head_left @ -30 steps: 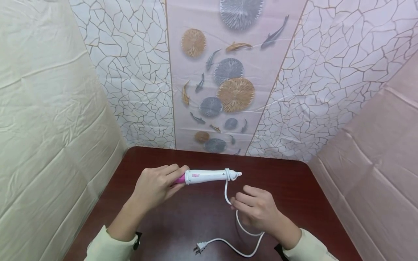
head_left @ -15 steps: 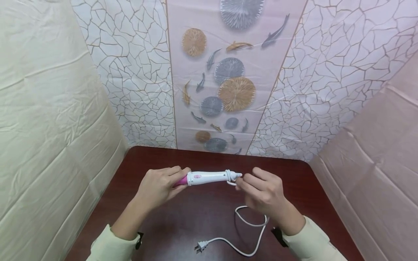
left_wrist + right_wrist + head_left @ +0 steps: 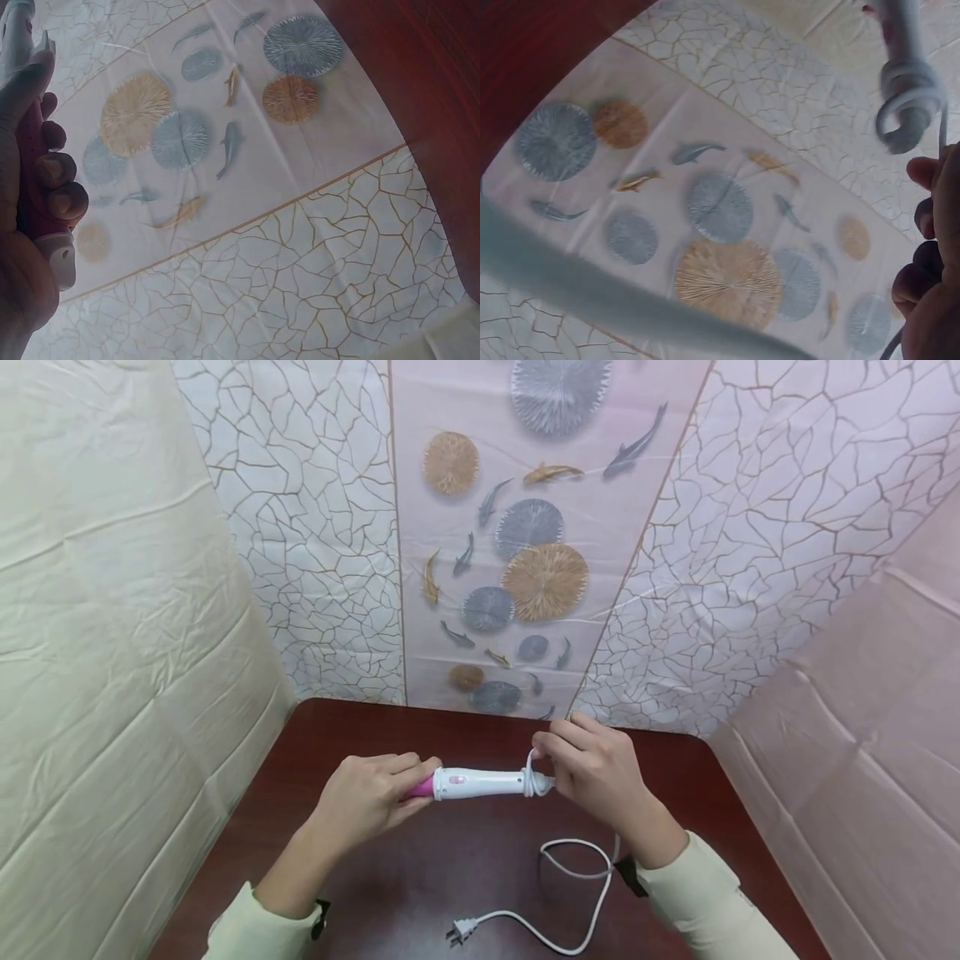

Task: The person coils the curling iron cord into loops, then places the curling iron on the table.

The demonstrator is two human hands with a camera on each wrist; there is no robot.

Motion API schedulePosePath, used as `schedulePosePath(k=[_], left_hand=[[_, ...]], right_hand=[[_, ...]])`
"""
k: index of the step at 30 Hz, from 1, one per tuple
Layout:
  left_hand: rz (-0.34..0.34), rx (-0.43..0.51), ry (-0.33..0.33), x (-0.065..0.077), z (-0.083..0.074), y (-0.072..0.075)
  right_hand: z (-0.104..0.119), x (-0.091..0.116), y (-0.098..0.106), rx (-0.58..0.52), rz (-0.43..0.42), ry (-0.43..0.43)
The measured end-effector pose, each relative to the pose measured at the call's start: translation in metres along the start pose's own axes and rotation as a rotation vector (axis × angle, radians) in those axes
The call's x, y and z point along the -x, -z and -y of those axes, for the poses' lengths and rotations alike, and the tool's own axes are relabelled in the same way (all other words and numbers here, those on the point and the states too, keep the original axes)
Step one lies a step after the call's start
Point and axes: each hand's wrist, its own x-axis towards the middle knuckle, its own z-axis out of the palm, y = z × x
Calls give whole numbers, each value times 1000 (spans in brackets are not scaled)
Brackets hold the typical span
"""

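Observation:
A curling iron (image 3: 487, 782) with a white handle and a pink barrel is held level above the table. My left hand (image 3: 371, 793) grips the barrel; in the left wrist view its fingers curl round the pink barrel (image 3: 31, 180), a white end piece (image 3: 60, 259) showing below them. By the handle's tail end, my right hand (image 3: 596, 768) pinches the white cord (image 3: 532, 760). Turns of cord (image 3: 911, 97) circle that tail end in the right wrist view. The rest of the cord trails on the table to a two-pin plug (image 3: 462, 930).
The dark red-brown table (image 3: 360, 727) has rounded far corners. A patterned cloth wall (image 3: 487, 552) rises behind it, and pale padded side walls (image 3: 150, 693) flank it. A blurred pale band crosses the right wrist view.
My right hand has risen and carried the cord from below the handle up around its tail end. My left hand keeps its hold on the barrel, almost still.

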Motion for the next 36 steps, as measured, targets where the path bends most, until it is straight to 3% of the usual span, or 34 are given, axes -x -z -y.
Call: schedulePosePath(k=[11, 25, 36], left_hand=[[-6, -3, -81, 0, -5, 5], [-43, 2, -115, -4, -14, 6], [-86, -2, -132, -9, -17, 10]], right_hand=[[-20, 12, -10, 18, 11, -122], [-37, 20, -18, -83, 76, -187], [-34, 34, -32, -15, 80, -179]])
